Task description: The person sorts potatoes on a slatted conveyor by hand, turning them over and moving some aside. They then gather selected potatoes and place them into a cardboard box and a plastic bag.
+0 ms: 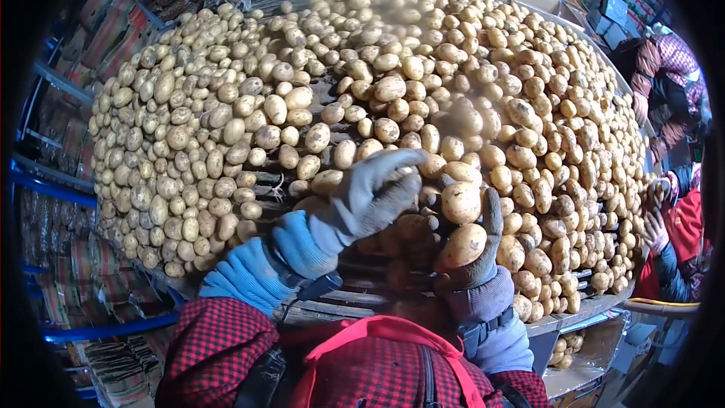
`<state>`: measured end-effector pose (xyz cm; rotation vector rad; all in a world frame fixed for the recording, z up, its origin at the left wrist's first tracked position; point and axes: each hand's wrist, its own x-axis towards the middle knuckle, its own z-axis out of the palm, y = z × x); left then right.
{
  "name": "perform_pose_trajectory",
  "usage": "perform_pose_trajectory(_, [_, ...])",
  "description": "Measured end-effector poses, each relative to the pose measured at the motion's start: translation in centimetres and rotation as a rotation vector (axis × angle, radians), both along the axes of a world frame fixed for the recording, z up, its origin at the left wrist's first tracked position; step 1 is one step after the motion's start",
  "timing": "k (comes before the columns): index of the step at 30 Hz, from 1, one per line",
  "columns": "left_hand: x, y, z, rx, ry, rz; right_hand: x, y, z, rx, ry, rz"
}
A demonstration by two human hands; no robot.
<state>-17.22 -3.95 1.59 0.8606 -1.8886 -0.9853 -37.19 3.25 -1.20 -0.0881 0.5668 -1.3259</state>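
Observation:
A wide heap of potatoes (390,89) lies on a slatted table (340,304) in front of me. My left hand (377,190), in a grey-blue glove with a dark palm, is curled above the near slats. A pale bit of a potato (399,174) shows between its fingers; most of it is hidden. Lower right, my right hand (477,268) wears a similar glove and cups a potato (462,245) in its palm. Another potato (461,202) rests against that one, between the thumb and the raised fingers.
Two other people stand along the right edge, one with a red garment (683,230) and hands (655,230) at the potatoes. A wooden bin (585,378) holding potatoes sits below the table's right side. Blue racks (113,329) with stacked bags line the left.

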Motion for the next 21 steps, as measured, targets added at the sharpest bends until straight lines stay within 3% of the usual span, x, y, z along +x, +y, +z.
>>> perform_pose_trajectory(3, [-1.5,1.2,0.9,0.358,0.097,-0.051,0.0,0.0,0.4,-0.001,-0.092,-0.075])
perform_pose_trajectory(6, [0.0,-0.5,-0.1,0.36,0.149,-0.018,-0.1,-0.3,0.0,-0.058,-0.118,-0.065])
perform_pose_trajectory(8, [0.9,-1.0,0.1,0.34,0.114,0.163,-0.2,-0.3,-0.3,-0.058,-0.047,-0.081])
perform_pose_trajectory(10, [0.7,-0.4,0.8,0.198,0.082,0.198,-0.3,-0.1,0.2,-0.1,0.016,-0.03])
perform_pose_trajectory(13, [-1.3,1.9,1.9,0.271,0.126,0.045,0.1,-0.3,0.1,-0.075,-0.131,-0.07])
perform_pose_trajectory(14, [-1.6,1.5,0.6,0.067,0.027,0.038,-0.2,-0.5,-0.3,-0.072,-0.126,-0.069])
perform_pose_trajectory(16, [-2.9,1.8,0.9,-0.197,-0.046,0.086,-0.5,-0.7,-0.5,-0.168,-0.417,-0.089])
perform_pose_trajectory(18, [-3.7,2.8,1.2,-0.031,-0.003,0.117,-0.7,-0.2,-0.3,-0.075,-0.31,-0.109])
perform_pose_trajectory(20, [-4.9,3.5,2.9,0.276,0.154,0.011,-1.0,-0.6,-0.9,-0.173,-0.466,-0.077])
perform_pose_trajectory(21, [-5.5,3.1,1.1,0.035,0.106,-0.008,-0.7,-0.5,-1.5,-0.152,-0.406,-0.154])
